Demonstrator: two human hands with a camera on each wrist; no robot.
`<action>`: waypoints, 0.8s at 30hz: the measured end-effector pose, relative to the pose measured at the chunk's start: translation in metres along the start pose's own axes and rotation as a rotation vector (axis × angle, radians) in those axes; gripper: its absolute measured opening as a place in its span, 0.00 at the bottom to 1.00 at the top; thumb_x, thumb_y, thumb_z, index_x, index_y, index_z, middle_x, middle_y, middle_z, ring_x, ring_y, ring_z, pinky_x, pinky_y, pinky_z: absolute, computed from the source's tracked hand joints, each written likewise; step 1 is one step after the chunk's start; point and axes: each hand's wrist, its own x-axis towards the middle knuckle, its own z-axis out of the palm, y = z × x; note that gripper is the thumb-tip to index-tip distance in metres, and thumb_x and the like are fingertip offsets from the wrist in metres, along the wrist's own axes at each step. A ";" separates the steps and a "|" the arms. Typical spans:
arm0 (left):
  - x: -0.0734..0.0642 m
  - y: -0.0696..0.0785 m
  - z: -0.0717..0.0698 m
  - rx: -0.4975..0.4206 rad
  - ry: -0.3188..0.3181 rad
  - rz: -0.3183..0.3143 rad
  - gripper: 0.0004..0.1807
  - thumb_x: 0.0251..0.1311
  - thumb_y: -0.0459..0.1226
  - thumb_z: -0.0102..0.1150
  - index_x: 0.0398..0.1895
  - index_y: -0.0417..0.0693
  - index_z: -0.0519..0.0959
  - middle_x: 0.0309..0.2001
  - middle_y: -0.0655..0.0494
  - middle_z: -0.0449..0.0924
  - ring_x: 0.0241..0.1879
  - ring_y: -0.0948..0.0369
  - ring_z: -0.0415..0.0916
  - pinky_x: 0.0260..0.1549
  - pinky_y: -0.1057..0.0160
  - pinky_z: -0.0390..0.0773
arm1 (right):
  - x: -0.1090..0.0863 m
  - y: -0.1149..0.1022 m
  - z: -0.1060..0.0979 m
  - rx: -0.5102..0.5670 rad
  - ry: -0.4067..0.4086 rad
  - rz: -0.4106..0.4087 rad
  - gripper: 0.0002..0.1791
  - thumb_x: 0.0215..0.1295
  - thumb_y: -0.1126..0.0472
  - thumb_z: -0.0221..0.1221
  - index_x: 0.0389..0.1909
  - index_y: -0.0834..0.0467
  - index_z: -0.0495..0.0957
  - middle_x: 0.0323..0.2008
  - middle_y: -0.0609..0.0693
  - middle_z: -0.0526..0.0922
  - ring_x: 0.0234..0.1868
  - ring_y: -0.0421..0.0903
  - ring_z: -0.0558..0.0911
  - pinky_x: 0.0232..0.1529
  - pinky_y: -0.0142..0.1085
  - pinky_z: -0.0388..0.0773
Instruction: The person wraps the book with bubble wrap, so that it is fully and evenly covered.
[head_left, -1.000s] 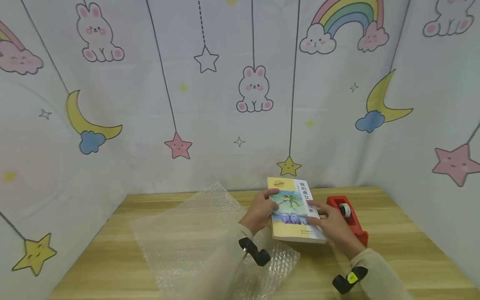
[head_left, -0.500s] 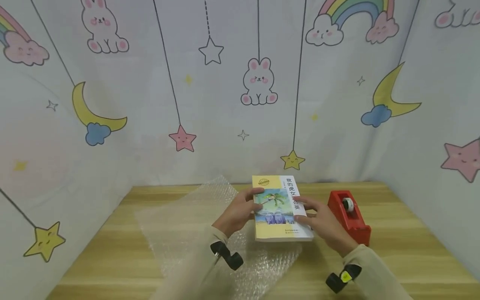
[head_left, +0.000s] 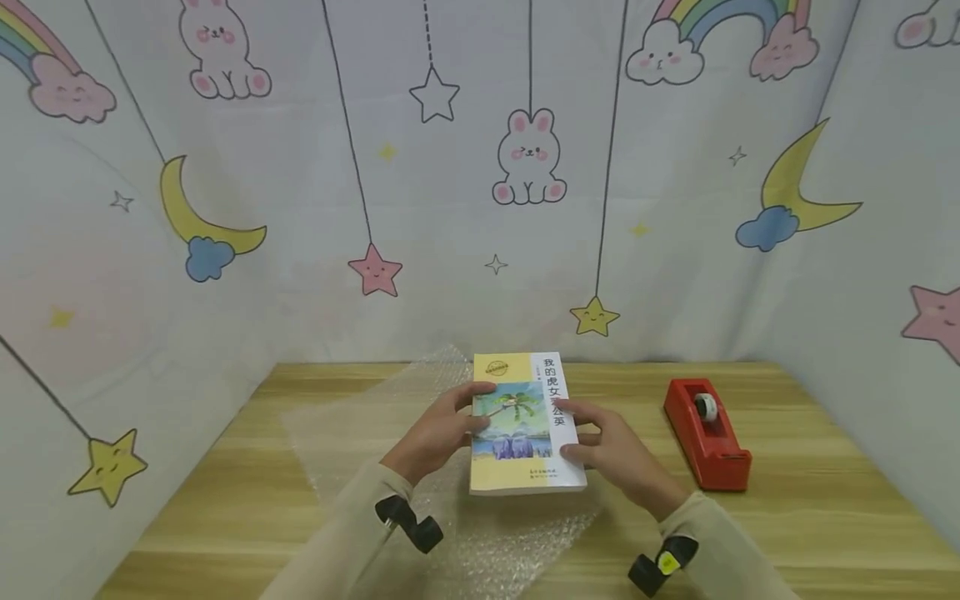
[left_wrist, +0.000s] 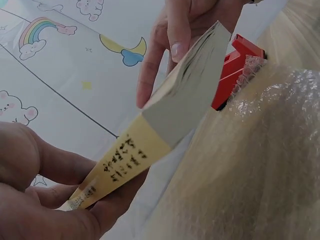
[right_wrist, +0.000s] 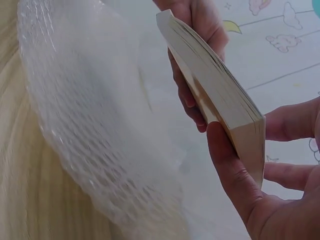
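Both hands hold a paperback book point(head_left: 516, 467), raised above a sheet of clear bubble wrap point(head_left: 517, 554). Its yellow and white cover, with a palm tree picture, faces up. My left hand point(head_left: 435, 433) grips the spine side; in the left wrist view, fingers of the left hand point(left_wrist: 45, 205) lie on both faces of the yellow spine. On the opposite edge my right hand point(head_left: 622, 454) pinches the book. The right wrist view shows the right hand's point(right_wrist: 270, 210) thumb on one face of the book point(right_wrist: 215, 80) and fingers on the other.
To the right on the wooden table point(head_left: 817, 517) stands a red tape dispenser point(head_left: 708, 437) with a small roll in it. The bubble wrap spreads flat left of and beneath the book. A patterned cloth point(head_left: 442, 325) hangs behind and at both sides.
Both hands have carried the book leftward, away from the tape dispenser and further over the bubble wrap. Their grip looks the same. The head view has shifted slightly.
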 end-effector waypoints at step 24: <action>-0.030 -0.026 -0.050 0.066 0.170 -0.073 0.27 0.69 0.28 0.52 0.70 0.47 0.68 0.73 0.40 0.59 0.51 0.54 0.78 0.45 0.60 0.80 | 0.017 0.003 0.070 0.086 -0.072 -0.025 0.35 0.61 0.73 0.61 0.71 0.61 0.67 0.62 0.63 0.70 0.49 0.50 0.85 0.45 0.41 0.86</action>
